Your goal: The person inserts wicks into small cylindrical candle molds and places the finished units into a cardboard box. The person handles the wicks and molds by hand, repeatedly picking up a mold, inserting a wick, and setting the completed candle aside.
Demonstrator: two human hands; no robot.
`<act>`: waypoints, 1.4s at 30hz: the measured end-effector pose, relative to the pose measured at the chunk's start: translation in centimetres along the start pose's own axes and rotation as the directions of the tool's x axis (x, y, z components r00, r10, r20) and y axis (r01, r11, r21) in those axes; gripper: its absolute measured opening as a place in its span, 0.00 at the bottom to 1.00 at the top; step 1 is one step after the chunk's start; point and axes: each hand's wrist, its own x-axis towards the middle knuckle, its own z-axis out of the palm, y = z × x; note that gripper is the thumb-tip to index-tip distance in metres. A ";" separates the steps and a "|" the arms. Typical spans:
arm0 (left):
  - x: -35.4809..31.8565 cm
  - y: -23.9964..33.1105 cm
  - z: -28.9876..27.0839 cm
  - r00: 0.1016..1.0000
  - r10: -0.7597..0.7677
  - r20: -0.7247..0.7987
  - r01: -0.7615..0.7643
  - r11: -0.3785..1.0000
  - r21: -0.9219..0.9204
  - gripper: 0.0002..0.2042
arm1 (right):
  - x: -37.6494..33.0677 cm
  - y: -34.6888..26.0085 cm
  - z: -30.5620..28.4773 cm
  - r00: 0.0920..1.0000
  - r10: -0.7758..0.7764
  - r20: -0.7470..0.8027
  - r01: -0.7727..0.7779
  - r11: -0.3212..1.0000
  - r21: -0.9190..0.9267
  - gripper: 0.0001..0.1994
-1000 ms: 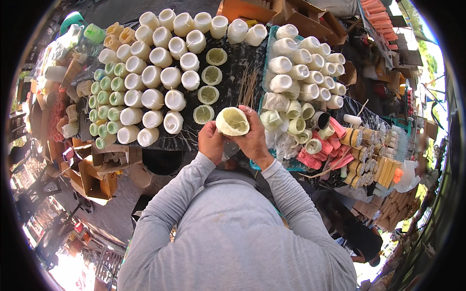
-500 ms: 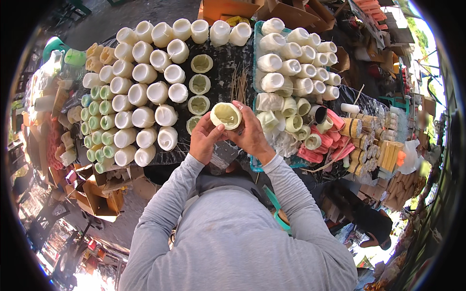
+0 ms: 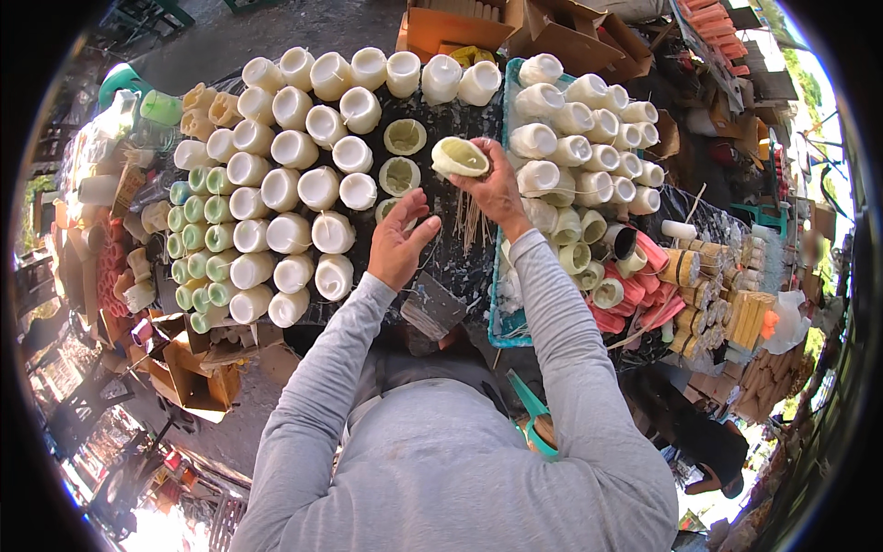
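My right hand (image 3: 499,189) grips a hollow, pale yellow-green wax cup (image 3: 457,159) by its right side, its opening tilted up, above the dark tabletop. My left hand (image 3: 395,248) has its fingers apart and holds nothing; it is beside a column of similar hollow cups (image 3: 399,175) and partly covers the lower ones. Left of that column stand rows of white wax candles (image 3: 298,189), some with wick ends showing, and smaller green ones (image 3: 219,210). Thin wick-like sticks (image 3: 471,221) lie under my right hand. A worn flat block (image 3: 433,307) lies near the table's front edge.
A teal tray (image 3: 511,83) on the right holds more white candles (image 3: 602,158). Beyond are pink wax pieces (image 3: 651,287) and tied bundles (image 3: 682,267). Cardboard boxes (image 3: 464,29) stand behind the table. Another person (image 3: 704,432) is at the lower right.
The hollow cup has moved up and to the right in my right hand. My left hand has let go of it and opened. The whole view has shifted slightly.
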 end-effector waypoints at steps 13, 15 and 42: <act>-14.9 -4.7 -3.7 0.965 -0.260 0.011 0.258 0.961 0.101 0.25 | 7.9 6.2 0.6 0.973 -0.107 0.207 0.218 0.731 -0.647 0.32; -15.7 -5.0 -3.6 0.964 -0.265 -0.003 0.262 0.952 0.158 0.25 | 8.1 5.7 0.2 0.962 -0.159 0.221 0.267 0.710 -0.652 0.31; -20.7 -9.2 -1.9 0.990 0.048 -0.132 0.084 0.557 0.827 0.17 | -11.9 8.4 3.4 0.817 -0.290 0.499 0.559 0.614 -0.557 0.03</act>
